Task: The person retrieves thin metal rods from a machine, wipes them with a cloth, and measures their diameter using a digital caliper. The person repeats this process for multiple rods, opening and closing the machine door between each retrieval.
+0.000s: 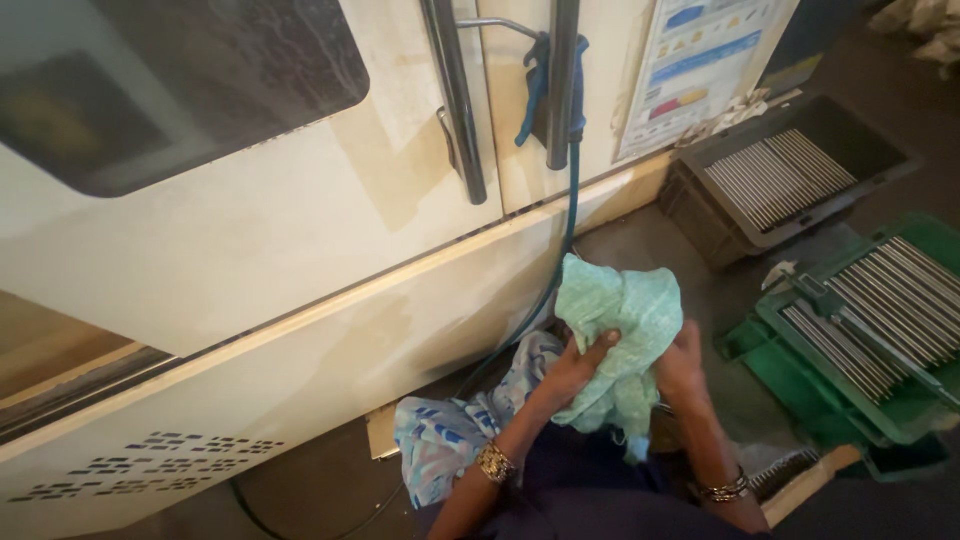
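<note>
A crumpled green cloth [622, 330] is gripped between both hands, low in the middle of the view, in front of a cream machine door [260, 230]. The left hand [572, 372] is closed on the cloth's left side, fingers curled into its folds. The right hand [682, 368] is pressed against the right side, fingers wrapped behind the cloth and mostly hidden. A blue patterned fabric [450, 430] hangs beside the left wrist. A blue hose [560, 250] runs down from the door handle [562, 80]. Metal rods [880, 310] are stacked in a green crate [800, 390] on the floor at right; more rods lie in a dark crate [720, 215] behind.
</note>
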`<action>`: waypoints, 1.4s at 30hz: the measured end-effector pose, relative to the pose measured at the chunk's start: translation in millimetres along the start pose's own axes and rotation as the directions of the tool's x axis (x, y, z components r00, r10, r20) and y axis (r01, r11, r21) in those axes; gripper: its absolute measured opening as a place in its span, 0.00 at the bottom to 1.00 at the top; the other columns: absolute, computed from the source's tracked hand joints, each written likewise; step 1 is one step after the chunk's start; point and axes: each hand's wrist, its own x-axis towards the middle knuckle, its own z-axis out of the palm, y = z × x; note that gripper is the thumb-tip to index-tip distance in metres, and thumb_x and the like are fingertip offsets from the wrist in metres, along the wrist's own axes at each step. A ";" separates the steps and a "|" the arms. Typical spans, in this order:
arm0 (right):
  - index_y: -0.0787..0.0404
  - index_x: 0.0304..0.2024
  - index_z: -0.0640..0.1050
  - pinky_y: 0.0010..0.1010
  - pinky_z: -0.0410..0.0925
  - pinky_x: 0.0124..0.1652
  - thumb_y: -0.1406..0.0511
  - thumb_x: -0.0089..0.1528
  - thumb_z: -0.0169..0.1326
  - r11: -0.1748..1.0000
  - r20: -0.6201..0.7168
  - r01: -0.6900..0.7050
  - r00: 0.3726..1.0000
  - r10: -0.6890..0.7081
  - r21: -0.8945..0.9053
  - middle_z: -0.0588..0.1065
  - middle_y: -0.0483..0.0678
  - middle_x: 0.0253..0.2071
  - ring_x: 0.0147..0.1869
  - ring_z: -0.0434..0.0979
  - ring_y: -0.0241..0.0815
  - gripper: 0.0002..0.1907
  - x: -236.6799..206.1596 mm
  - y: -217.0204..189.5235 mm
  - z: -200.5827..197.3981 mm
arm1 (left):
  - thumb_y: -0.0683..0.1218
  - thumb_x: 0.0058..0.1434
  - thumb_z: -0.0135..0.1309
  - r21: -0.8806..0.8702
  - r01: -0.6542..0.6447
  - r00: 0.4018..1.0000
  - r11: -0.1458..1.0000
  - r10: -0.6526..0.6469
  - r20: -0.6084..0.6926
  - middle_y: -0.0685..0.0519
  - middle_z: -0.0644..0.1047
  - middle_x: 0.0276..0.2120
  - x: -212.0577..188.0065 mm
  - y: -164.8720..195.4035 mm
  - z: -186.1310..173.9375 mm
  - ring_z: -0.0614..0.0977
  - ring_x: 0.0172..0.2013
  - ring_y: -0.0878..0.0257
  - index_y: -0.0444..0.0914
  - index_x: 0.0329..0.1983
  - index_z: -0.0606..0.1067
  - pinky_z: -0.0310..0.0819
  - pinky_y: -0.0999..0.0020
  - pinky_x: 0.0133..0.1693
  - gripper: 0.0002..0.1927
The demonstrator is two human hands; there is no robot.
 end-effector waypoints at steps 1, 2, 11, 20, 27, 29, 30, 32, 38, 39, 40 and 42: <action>0.70 0.48 0.79 0.30 0.71 0.42 0.70 0.66 0.51 0.989 -0.079 0.033 0.996 -0.044 -0.141 0.80 0.49 0.42 0.44 0.77 0.38 0.12 1.7 -8.9 -5.2 | 0.58 0.67 0.55 0.000 0.014 1.000 1.000 -0.014 0.013 0.50 0.73 0.56 -5.9 2.8 -0.2 0.73 0.55 0.60 0.35 0.67 0.66 0.69 0.64 0.57 0.32; 0.68 0.48 0.79 0.29 0.71 0.42 0.72 0.68 0.45 0.958 -0.153 0.053 0.983 -0.100 -0.283 0.80 0.48 0.40 0.44 0.77 0.38 0.12 4.1 -19.4 -11.6 | 0.59 0.68 0.54 0.058 0.072 0.997 0.996 -0.073 0.009 0.51 0.74 0.57 -12.7 4.2 -0.2 0.74 0.56 0.61 0.35 0.67 0.67 0.68 0.65 0.58 0.32; 0.61 0.55 0.79 0.25 0.71 0.39 0.75 0.67 0.53 0.909 -0.043 0.224 0.966 -0.255 -0.352 0.80 0.46 0.45 0.42 0.77 0.35 0.15 7.8 -78.4 -25.0 | 0.58 0.65 0.55 -0.232 0.007 0.946 0.973 -0.082 -0.315 0.47 0.78 0.52 -5.5 6.4 -10.8 0.78 0.51 0.55 0.34 0.63 0.70 0.74 0.57 0.52 0.30; 0.61 0.53 0.77 0.47 0.72 0.43 0.70 0.59 0.59 0.719 -0.034 0.126 0.978 -0.204 -0.684 0.79 0.62 0.45 0.49 0.80 0.65 0.18 -35.6 -28.3 48.6 | 0.47 0.67 0.56 -0.357 -0.217 0.963 0.908 0.141 -0.228 0.51 0.74 0.57 12.1 -14.3 12.5 0.77 0.55 0.61 0.36 0.68 0.63 0.73 0.66 0.55 0.28; 0.61 0.66 0.66 0.47 0.73 0.40 0.70 0.59 0.53 0.601 0.135 0.443 0.863 -0.486 -0.666 0.75 0.68 0.48 0.48 0.79 0.66 0.31 -54.3 -32.3 49.0 | 0.40 0.64 0.58 -0.399 -0.273 0.912 0.876 0.104 -0.398 0.49 0.79 0.49 30.3 -17.0 18.8 0.81 0.47 0.59 0.32 0.59 0.72 0.77 0.64 0.48 0.21; 0.57 0.60 0.70 0.44 0.74 0.34 0.68 0.60 0.56 0.637 -0.025 0.252 0.919 -0.393 -0.728 0.76 0.65 0.50 0.43 0.83 0.59 0.25 -56.5 -38.4 48.9 | 0.39 0.63 0.59 -0.409 -0.278 0.898 0.869 0.084 -0.432 0.50 0.79 0.48 36.5 -14.0 21.3 0.81 0.46 0.60 0.33 0.58 0.72 0.78 0.64 0.47 0.20; 0.54 0.59 0.72 0.46 0.73 0.34 0.65 0.61 0.56 0.639 -0.060 0.128 0.963 -0.264 -0.758 0.77 0.63 0.44 0.40 0.82 0.60 0.23 -57.0 -41.2 46.7 | 0.39 0.63 0.59 -0.389 -0.283 0.885 0.877 0.082 -0.459 0.50 0.79 0.48 40.9 -12.0 22.8 0.81 0.45 0.60 0.32 0.58 0.72 0.78 0.64 0.46 0.20; 0.48 0.57 0.77 0.50 0.72 0.36 0.60 0.64 0.58 0.592 -0.150 -0.123 0.989 0.004 -0.797 0.80 0.58 0.33 0.36 0.81 0.61 0.18 -57.6 -43.3 41.8 | 0.39 0.63 0.59 -0.340 -0.294 0.871 0.893 0.104 -0.480 0.50 0.79 0.48 49.9 -8.0 25.2 0.81 0.45 0.61 0.32 0.58 0.72 0.77 0.65 0.46 0.20; 0.50 0.54 0.81 0.51 0.72 0.37 0.58 0.67 0.52 0.524 -0.063 0.008 0.991 -0.117 -0.852 0.79 0.60 0.36 0.39 0.80 0.63 0.14 -47.8 -32.4 -4.1 | 0.40 0.64 0.60 -0.192 -0.229 0.877 0.954 0.117 -0.466 0.47 0.80 0.47 79.6 -8.7 52.0 0.81 0.44 0.60 0.32 0.56 0.72 0.76 0.64 0.45 0.19; 0.49 0.53 0.81 0.50 0.72 0.39 0.56 0.68 0.52 0.445 -0.077 -0.051 0.996 -0.039 -0.894 0.79 0.60 0.36 0.40 0.81 0.62 0.14 -47.4 -31.6 -17.0 | 0.40 0.64 0.61 -0.109 -0.270 0.854 0.956 0.186 -0.486 0.47 0.80 0.48 87.3 -9.0 59.8 0.80 0.46 0.60 0.32 0.57 0.71 0.75 0.65 0.48 0.19; 0.48 0.53 0.81 0.49 0.73 0.41 0.55 0.69 0.52 0.361 -0.099 -0.104 0.995 0.033 -0.927 0.80 0.59 0.36 0.41 0.81 0.62 0.14 -45.8 -31.4 -29.2 | 0.40 0.64 0.62 -0.023 -0.312 0.828 0.950 0.259 -0.497 0.47 0.80 0.49 95.5 -7.8 65.2 0.80 0.48 0.61 0.32 0.57 0.71 0.74 0.67 0.50 0.20; 0.48 0.52 0.82 0.49 0.73 0.42 0.54 0.68 0.52 0.334 -0.094 -0.109 0.994 0.060 -0.936 0.81 0.59 0.37 0.42 0.81 0.61 0.15 -50.2 -33.4 -50.8 | 0.43 0.64 0.60 0.003 -0.439 0.792 0.898 0.388 -0.471 0.44 0.81 0.49 119.3 0.8 68.3 0.81 0.48 0.58 0.30 0.57 0.73 0.75 0.64 0.50 0.20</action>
